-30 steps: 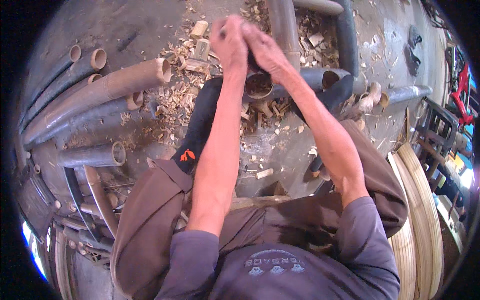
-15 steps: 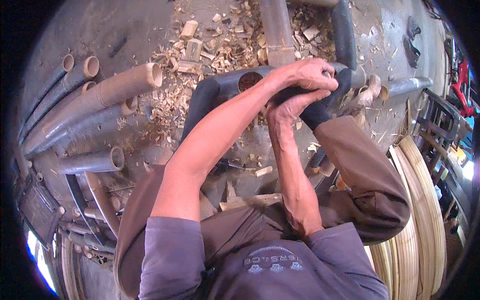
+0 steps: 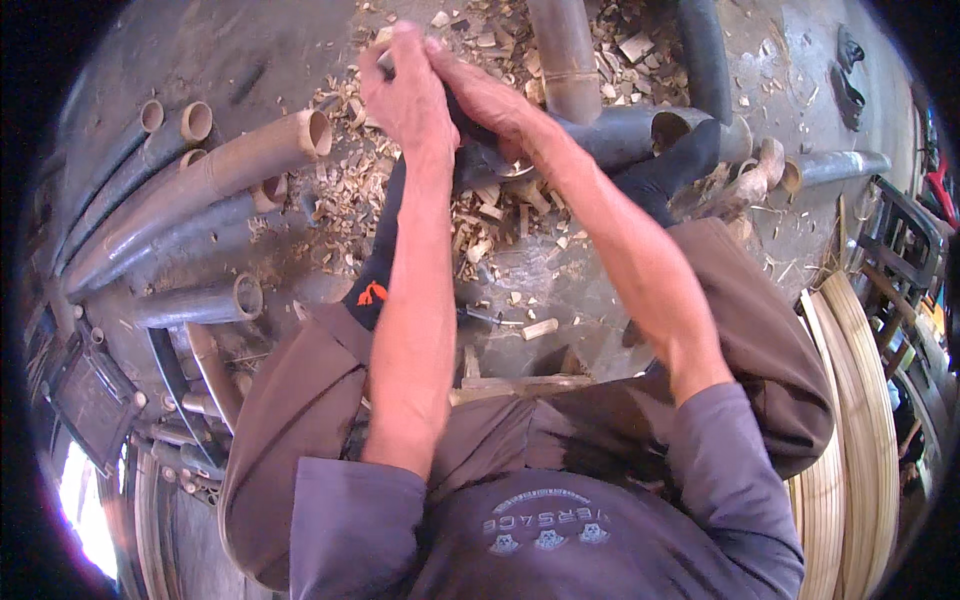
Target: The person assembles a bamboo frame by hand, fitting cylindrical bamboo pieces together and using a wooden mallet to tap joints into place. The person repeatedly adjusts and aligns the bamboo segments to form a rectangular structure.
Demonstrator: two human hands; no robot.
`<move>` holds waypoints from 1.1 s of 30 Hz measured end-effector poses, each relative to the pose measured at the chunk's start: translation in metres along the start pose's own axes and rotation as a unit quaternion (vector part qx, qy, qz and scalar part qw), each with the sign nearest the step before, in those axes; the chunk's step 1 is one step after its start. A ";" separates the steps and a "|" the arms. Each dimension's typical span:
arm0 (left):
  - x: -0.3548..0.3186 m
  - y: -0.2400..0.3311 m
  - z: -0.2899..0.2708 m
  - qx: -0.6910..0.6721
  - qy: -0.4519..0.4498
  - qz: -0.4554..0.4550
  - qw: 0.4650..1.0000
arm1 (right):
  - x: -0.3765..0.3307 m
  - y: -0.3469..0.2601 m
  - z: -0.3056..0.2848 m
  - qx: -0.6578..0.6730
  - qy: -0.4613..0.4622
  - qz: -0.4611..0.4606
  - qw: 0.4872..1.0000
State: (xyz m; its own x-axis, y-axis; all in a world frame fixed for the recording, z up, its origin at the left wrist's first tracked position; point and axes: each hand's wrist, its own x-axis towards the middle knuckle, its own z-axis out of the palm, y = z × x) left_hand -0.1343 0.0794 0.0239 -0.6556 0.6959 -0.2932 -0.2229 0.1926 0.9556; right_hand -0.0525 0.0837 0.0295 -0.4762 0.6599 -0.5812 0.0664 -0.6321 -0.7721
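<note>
My left hand (image 3: 405, 95) and my right hand (image 3: 485, 95) are clasped together at the top middle, both closed around a dark tool (image 3: 468, 150) that they mostly hide. Just below and to the right of them lies a dark grey bamboo tube (image 3: 610, 130); its open end (image 3: 672, 125) faces right. My dark-socked left leg (image 3: 378, 270) stretches toward the hands, and my right foot (image 3: 665, 175) rests against the tube.
Long bamboo poles (image 3: 200, 175) lie stacked at the left, with a short tube (image 3: 200, 300) nearer me. More poles (image 3: 565, 60) run off the top. Wood chips (image 3: 490, 215) litter the floor. Bent bamboo strips (image 3: 850, 450) stand at the right.
Half a second ago both hands were lower and to the right, down on the bamboo tube. They have swung back up and to the left, still clasped on the tool.
</note>
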 end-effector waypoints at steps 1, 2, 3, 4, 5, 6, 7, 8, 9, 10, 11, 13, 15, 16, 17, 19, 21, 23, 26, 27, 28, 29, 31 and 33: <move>-0.011 0.003 -0.009 -0.031 0.044 0.017 0.998 | -0.009 -0.010 0.004 -0.045 -0.046 0.033 0.997; -0.023 0.003 -0.018 -0.062 0.087 0.035 0.994 | -0.013 -0.013 0.008 -0.089 -0.091 0.066 0.990; -0.041 0.001 -0.027 -0.070 0.141 0.001 0.988 | -0.013 -0.009 0.009 -0.143 -0.147 0.046 0.978; -0.057 -0.003 -0.032 -0.079 0.187 -0.032 0.979 | -0.013 -0.002 0.001 -0.136 -0.218 0.101 0.961; -0.073 0.000 -0.037 -0.076 0.222 -0.055 0.971 | -0.011 0.013 0.001 -0.156 -0.219 0.036 0.963; -0.071 -0.011 -0.042 -0.079 0.197 -0.035 0.977 | -0.012 0.023 0.001 -0.176 -0.212 -0.030 0.961; -0.065 -0.011 -0.040 -0.084 0.178 -0.038 0.980 | -0.017 0.007 -0.002 -0.131 -0.239 0.067 0.960; -0.055 -0.012 -0.032 -0.089 0.156 -0.042 0.983 | -0.013 0.004 -0.004 -0.128 -0.179 0.107 0.969; -0.041 -0.012 -0.023 -0.106 0.074 0.007 0.992 | -0.007 0.005 -0.009 -0.146 -0.089 0.060 0.983; -0.028 0.002 -0.008 -0.089 0.030 -0.042 0.995 | 0.000 0.009 -0.017 -0.157 0.006 0.017 0.988; -0.010 -0.011 0.002 -0.098 -0.017 0.000 0.995 | 0.005 0.011 -0.021 -0.150 0.048 -0.141 0.977; 0.022 -0.029 0.020 -0.167 -0.167 -0.072 0.969 | 0.006 0.007 -0.021 -0.135 0.172 -0.186 0.958; 0.036 -0.046 0.041 -0.207 -0.343 -0.175 0.900 | 0.004 0.008 -0.024 -0.078 0.269 -0.212 0.936; 0.036 -0.050 0.051 -0.148 -0.424 -0.091 0.889 | -0.004 0.009 -0.023 -0.058 0.319 -0.226 0.918; 0.036 -0.054 0.062 -0.087 -0.498 -0.005 0.863 | -0.009 0.011 -0.023 -0.039 0.367 -0.240 0.898; 0.027 -0.049 0.082 0.077 -0.502 0.324 0.799 | -0.014 0.023 -0.030 -0.009 0.442 -0.271 0.855; 0.013 -0.048 0.101 0.025 -0.550 0.435 0.712 | -0.021 0.037 -0.032 0.053 0.503 -0.287 0.814; -0.019 -0.060 0.117 0.044 -0.672 0.401 0.621 | -0.045 0.051 -0.022 0.132 0.538 -0.272 0.787; -0.066 -0.048 0.116 0.193 -0.725 0.057 0.659 | -0.058 0.074 -0.029 0.341 0.520 -0.319 0.716; -0.055 -0.043 0.113 0.148 -0.686 0.063 0.710 | -0.050 0.064 -0.025 0.392 0.491 -0.314 0.712; -0.043 -0.045 0.102 0.102 -0.646 0.059 0.754 | -0.043 0.056 -0.037 0.219 0.444 -0.282 0.821; -0.025 -0.045 0.097 0.083 -0.587 -0.039 0.804 | -0.029 0.053 -0.036 0.181 0.441 -0.269 0.837; -0.001 -0.019 0.072 0.075 -0.429 0.013 0.900 | -0.006 0.041 -0.040 0.208 0.331 -0.170 0.905; 0.005 -0.010 0.042 0.079 -0.304 0.068 0.947 | 0.002 0.034 -0.044 0.236 0.160 -0.026 0.958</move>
State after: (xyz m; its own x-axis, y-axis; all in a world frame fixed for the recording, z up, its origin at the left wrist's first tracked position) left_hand -0.1050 0.1101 0.0145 -0.1235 0.9820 -0.1428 -0.0247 0.1408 0.9897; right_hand -0.0128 0.0812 -0.0088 -0.1694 0.7390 -0.6520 -0.3902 -0.6578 -0.6442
